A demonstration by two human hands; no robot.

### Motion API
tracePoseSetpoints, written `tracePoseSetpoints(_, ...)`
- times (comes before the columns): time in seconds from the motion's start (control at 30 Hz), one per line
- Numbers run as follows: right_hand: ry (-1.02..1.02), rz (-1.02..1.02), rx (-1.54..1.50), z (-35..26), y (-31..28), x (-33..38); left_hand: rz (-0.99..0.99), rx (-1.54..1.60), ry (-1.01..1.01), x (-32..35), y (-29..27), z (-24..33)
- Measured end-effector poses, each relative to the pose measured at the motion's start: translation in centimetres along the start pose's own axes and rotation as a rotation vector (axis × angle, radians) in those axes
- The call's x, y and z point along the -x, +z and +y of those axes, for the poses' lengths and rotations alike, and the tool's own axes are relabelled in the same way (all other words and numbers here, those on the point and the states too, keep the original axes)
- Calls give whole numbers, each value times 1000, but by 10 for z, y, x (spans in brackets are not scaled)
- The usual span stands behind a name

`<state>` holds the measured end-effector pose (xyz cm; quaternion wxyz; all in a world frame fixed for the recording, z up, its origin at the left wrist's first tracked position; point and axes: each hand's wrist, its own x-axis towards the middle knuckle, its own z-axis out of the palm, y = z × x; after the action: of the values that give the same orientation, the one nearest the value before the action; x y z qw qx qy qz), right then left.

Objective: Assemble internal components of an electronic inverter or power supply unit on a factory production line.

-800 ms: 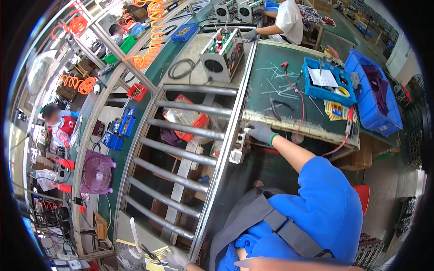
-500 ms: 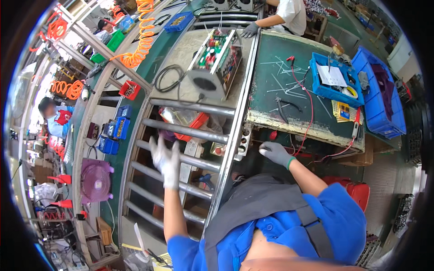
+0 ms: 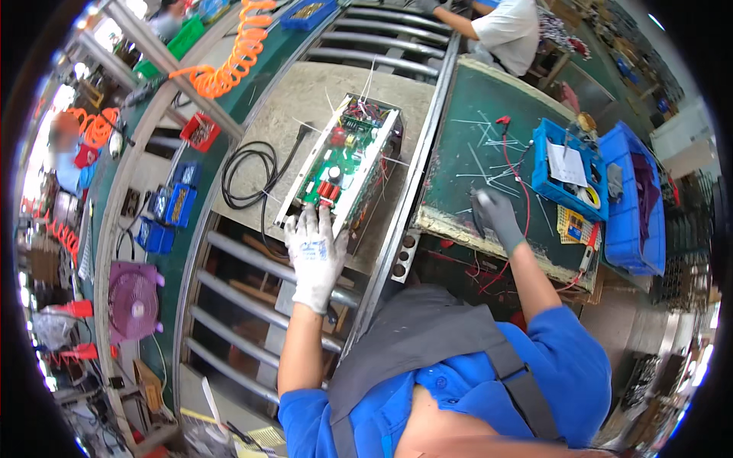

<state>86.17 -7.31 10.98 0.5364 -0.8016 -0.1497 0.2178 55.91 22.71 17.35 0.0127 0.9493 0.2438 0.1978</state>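
Observation:
My left hand (image 3: 314, 252), in a white glove, lies with fingers stretched out on the near end of an open electronic unit (image 3: 336, 172). The unit has a green circuit board between two pale metal rails, and white cable ties stick up from it. It rests on a wooden board (image 3: 305, 99) on the roller conveyor. A coiled black power cord (image 3: 252, 179) lies left of the unit. Over the near part of the green bench, my right hand (image 3: 498, 217), grey-gloved, has its fingers curled round dark-handled pliers (image 3: 478, 221), mostly hidden beneath it.
Loose white cable ties (image 3: 481, 156) and a red test lead (image 3: 527, 183) lie on the bench (image 3: 450, 198). Blue bins (image 3: 634, 237) stand at right. Metal rollers (image 3: 244, 317) run below my left arm. Another person (image 3: 508, 30) works at the far end. An orange coiled hose (image 3: 237, 69) hangs at left.
The unit and its board have come nearer along the rollers and turned. My left hand went from above the rollers onto the unit; my right hand moved forward onto the pliers.

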Motion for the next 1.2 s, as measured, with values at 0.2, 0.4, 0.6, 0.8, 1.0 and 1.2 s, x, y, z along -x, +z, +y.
tracePoseSetpoints(0.2,-144,-458,-220,-115,148,-179,7,-15,-362,98,-49,-2)
tracePoseSetpoints(0.4,69,-1097,-267,-105,294,-172,516,526,-1148,238,20,73)
tracePoseSetpoints(0.6,313,-1083,-516,-52,305,-122,1209,331,-1028,212,55,34)
tracePoseSetpoints(0.8,481,-542,-702,-17,240,15,819,1357,-949,158,3,-131)
tracePoseSetpoints(1.0,-161,-894,-339,1,218,231,34,1340,-1141,55,24,-232)
tracePoseSetpoints(1.2,71,-1325,467,-3,248,197,-19,676,-450,96,0,-259)
